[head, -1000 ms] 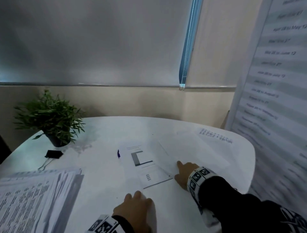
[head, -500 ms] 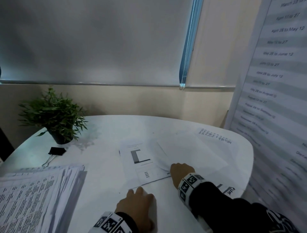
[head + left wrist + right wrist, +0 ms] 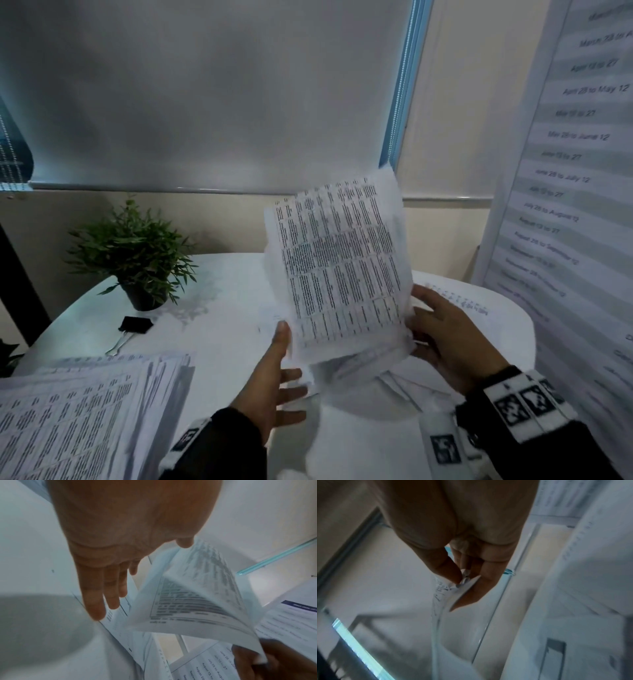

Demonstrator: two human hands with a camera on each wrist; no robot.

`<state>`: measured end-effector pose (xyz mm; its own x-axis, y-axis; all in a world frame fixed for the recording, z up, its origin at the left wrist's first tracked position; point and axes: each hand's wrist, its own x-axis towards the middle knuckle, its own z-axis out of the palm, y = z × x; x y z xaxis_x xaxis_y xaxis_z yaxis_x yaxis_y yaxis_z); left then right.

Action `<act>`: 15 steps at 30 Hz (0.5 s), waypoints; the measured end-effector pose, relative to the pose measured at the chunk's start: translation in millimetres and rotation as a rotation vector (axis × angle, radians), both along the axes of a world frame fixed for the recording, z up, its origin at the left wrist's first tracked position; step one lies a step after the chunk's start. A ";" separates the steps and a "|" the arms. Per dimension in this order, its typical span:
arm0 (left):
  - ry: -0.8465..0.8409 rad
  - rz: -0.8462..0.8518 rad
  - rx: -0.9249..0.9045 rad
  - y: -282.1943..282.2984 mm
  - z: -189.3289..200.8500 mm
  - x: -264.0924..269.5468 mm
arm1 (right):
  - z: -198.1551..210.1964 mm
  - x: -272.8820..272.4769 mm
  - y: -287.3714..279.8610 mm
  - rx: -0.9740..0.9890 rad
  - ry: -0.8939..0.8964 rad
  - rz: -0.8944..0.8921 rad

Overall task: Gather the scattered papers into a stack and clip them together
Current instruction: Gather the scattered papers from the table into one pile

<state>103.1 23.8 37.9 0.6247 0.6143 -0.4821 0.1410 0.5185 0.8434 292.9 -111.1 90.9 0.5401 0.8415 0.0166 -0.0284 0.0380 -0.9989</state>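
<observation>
A: Paper bends like this: the lifted sheets (image 3: 342, 270) are thin, light and floppy, curling above the white table (image 3: 226, 301). I'd judge they slide apart easily.

B: Where should they be held?

A: By an edge. The right hand (image 3: 445, 339) pinches their right edge between thumb and fingers; the left hand (image 3: 270, 387) is spread flat, holding nothing, its thumb touching their left edge.

B: Counts?

A: 2 hands, 1 black binder clip (image 3: 134, 324) beside 1 potted plant (image 3: 137, 253), 1 fanned pile (image 3: 85, 414) at near left. Sheets can't be counted.
</observation>
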 end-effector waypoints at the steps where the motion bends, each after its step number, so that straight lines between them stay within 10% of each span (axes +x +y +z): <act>1: -0.044 0.012 0.014 1.8 -4.1 0.3 | -8.0 -1.3 -3.3 -0.015 0.052 0.007; 8: -0.241 0.276 0.344 13.2 -25.2 -12.2 | -65.0 -9.9 -20.6 -0.125 0.107 0.150; 15: -0.366 0.157 0.522 21.2 -5.0 -13.5 | -51.6 4.6 2.3 0.088 0.144 -0.037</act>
<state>89.6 45.0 32.9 0.5759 0.8070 0.1309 -0.2468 0.0190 0.9689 297.5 -108.8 39.3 0.5732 0.8194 0.0097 -0.1675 0.1287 -0.9774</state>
